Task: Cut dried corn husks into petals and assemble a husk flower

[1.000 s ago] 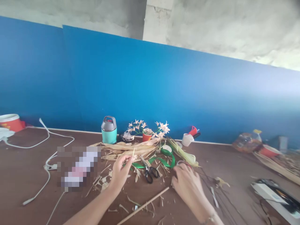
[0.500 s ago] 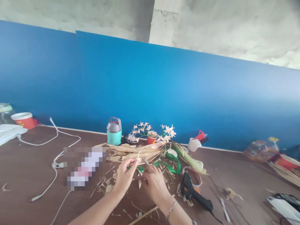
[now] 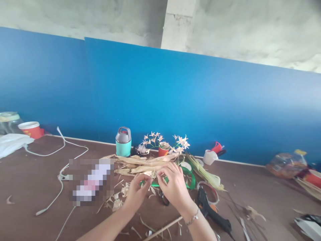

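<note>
The left hand (image 3: 136, 194) and the right hand (image 3: 175, 189) meet just in front of the pile of dried husks (image 3: 140, 163), above the brown table (image 3: 32, 180). Between them sits a small pale husk strip (image 3: 152, 174), raised slightly off the table at the near edge of the pile. The left hand is almost closed: the thumb and forefinger pinch one end of the strip and the other fingers curl under. The right hand is arched, with bent fingers whose tips appear to close on the other end. The strip is mostly hidden, so the exact contact cannot be confirmed. A fingertip pinch from both sides probably suits material this thin and light, because it holds the strip taut without crushing it. The scissors (image 3: 164, 200) lie in front of the pile, partly covered by the right hand. The glue gun (image 3: 208, 209) lies to the front right of the pile, and the green ribbon (image 3: 192, 178) curls at its right end. All three are likely kept close for short reaches. A teal flask (image 3: 123, 142) and a pot of flowers (image 3: 164, 143) stand behind the pile, apparently set back from the cuttings.
</note>
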The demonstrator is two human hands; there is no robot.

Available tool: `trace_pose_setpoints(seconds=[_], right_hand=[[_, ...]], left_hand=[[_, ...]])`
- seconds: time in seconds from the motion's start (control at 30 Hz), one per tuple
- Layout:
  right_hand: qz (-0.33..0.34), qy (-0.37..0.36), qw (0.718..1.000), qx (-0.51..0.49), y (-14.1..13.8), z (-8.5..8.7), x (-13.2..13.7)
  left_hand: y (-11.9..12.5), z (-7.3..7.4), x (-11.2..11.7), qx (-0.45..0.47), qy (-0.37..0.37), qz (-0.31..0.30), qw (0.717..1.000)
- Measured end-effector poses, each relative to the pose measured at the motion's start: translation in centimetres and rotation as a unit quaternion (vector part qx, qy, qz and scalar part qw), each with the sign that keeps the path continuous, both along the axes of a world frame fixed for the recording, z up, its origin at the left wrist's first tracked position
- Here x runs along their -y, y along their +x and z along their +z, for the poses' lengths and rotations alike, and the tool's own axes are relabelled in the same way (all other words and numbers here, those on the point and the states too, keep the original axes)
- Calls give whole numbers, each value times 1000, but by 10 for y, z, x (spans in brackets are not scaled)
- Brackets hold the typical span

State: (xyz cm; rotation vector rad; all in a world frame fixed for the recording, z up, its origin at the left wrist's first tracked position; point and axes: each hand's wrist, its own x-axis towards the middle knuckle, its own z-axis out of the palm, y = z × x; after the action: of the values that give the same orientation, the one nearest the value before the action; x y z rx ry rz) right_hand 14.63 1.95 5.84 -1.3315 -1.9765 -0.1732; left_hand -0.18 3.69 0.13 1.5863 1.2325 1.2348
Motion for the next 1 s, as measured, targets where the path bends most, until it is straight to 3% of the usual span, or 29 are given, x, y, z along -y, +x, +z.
trace_pose_setpoints(seconds=[0.47,1.0], right_hand=[[-51,28,998,-12,-7,-10,0],[-56,7,998,-31,-8,-12,2]], left_hand=[[2,-1,2,-11,10,-5,1000],[2,0,3,-18,15,-5,1000]])
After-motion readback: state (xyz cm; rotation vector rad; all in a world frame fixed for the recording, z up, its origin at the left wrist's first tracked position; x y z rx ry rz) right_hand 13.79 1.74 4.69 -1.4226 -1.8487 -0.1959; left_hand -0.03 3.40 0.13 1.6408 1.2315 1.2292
